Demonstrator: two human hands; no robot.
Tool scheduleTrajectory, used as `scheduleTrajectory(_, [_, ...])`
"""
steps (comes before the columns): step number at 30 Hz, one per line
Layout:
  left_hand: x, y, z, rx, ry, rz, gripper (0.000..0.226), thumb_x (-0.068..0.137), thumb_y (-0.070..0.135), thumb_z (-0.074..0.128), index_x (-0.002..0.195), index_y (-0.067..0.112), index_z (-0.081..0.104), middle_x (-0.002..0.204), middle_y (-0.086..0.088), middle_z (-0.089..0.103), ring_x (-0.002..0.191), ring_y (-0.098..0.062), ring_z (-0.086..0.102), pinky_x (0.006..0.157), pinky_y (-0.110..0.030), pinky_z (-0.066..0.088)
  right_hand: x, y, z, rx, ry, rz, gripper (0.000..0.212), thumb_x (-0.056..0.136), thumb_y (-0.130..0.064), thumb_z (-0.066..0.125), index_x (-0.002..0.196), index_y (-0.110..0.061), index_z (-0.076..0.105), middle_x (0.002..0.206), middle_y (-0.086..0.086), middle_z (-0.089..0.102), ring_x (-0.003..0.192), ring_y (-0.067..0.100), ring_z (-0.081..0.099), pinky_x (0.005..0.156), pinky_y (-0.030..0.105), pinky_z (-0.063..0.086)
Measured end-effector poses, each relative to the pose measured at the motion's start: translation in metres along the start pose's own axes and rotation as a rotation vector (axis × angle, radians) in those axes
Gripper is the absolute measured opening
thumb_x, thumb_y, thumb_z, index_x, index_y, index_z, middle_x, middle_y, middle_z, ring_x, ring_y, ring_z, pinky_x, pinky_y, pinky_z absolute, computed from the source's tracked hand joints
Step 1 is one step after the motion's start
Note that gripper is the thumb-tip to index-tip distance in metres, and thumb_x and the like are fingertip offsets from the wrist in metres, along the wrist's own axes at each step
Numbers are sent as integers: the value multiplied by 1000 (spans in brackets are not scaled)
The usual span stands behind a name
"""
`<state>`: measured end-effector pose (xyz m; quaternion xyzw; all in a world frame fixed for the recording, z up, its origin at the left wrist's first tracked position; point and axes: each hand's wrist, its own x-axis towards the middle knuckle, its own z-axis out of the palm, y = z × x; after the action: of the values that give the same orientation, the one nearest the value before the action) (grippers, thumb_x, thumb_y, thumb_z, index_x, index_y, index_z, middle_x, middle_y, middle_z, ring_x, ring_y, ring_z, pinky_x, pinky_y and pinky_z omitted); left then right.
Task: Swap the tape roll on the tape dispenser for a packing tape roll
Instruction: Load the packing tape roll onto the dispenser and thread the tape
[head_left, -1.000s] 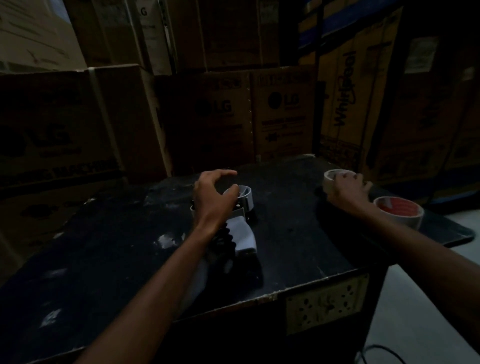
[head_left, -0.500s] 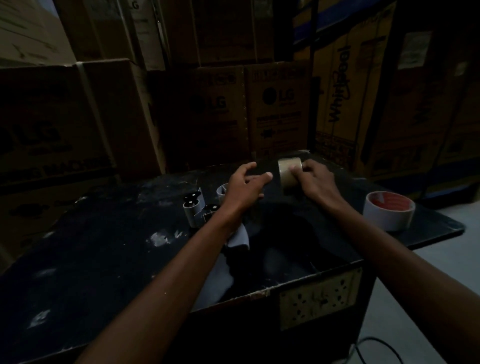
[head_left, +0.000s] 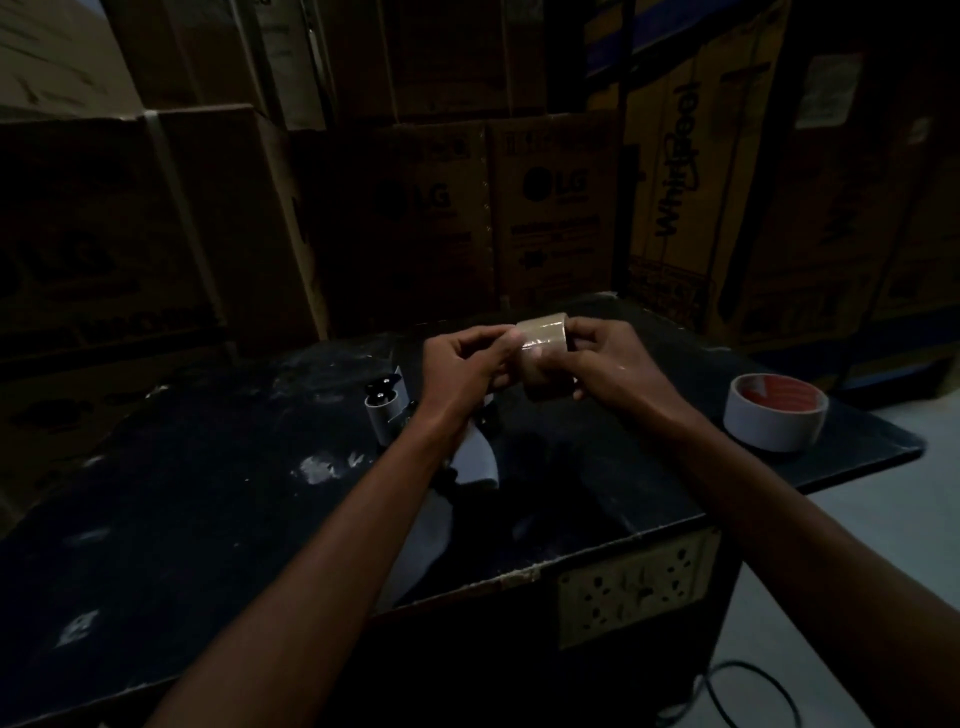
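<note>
Both hands hold a brown packing tape roll (head_left: 545, 343) on edge above the middle of the black table (head_left: 208, 493). My right hand (head_left: 608, 364) grips the roll from the right, thumb on its outer face. My left hand (head_left: 467, 364) pinches its left side with fingertips on the tape surface. The tape dispenser (head_left: 387, 410), grey metal with a white handle, lies on the table just below and left of my left hand, partly hidden by my left wrist. Whether a roll sits on it is not visible.
A white tape roll with a red core (head_left: 774, 415) lies flat near the table's right edge. Stacked cardboard boxes (head_left: 550, 208) wall in the back and left. A socket panel (head_left: 634, 587) is on the table's front face, with a black cable (head_left: 748, 691) on the floor.
My right hand carried the brown roll from the table's right side to the middle. My left hand left the dispenser and closed on the roll's left side.
</note>
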<state>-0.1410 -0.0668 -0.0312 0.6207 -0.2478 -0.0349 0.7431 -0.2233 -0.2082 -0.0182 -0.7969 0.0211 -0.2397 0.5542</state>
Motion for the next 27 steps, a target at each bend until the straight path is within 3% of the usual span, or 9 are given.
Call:
scheduleTrajectory(4, [-4,-2,0,-34,-40,7,26,89,14,68,112,2,70,105,-15,74,90,-20,73,73,-27,57,-2,2,7,13,93,9,26,91,-30,67,113,-15,68,92,2,72,75,14,69,46,18,47])
scheduleTrajectory(9, [-6,-5,-13,-68,-195,20,38,85,4,70,122,6,66,121,-18,68,110,-31,67,89,-42,57,0,-3,13,132,162,64,13,90,-32,69,93,-20,72,93,8,74,82,23,73,44,16,46])
scheduleTrajectory(12, [-6,-3,-18,-108,-188,22,40,83,0,71,122,7,66,115,-15,69,108,-32,68,84,-38,58,-1,-6,16,152,121,45,16,91,-34,67,95,-20,74,91,8,76,84,26,74,55,27,52])
scheduleTrajectory(15, [-7,0,-18,-131,-64,24,34,83,0,70,117,6,68,108,-12,71,102,-27,70,75,-28,58,-4,-9,15,64,17,-4,20,98,-36,57,104,-22,70,94,4,71,79,15,69,50,21,50])
scheduleTrajectory(20, [-8,0,-20,-94,66,17,29,84,6,72,112,1,70,109,-11,72,98,-20,71,75,-30,59,-6,-9,16,158,-121,49,16,98,-10,54,106,-16,66,97,2,67,86,13,66,58,20,55])
scheduleTrajectory(23, [-8,0,-21,-175,115,-30,26,82,8,75,107,1,71,106,-14,73,93,-20,73,70,-27,57,-7,-2,22,191,-101,39,17,93,-4,60,99,-17,69,93,0,73,84,12,71,72,27,59])
scheduleTrajectory(27, [-10,0,-24,-106,19,-76,34,83,11,74,116,7,69,117,-13,70,103,-22,71,74,-30,59,-9,2,26,255,33,46,15,96,-16,60,92,-11,74,88,4,75,81,13,72,75,37,60])
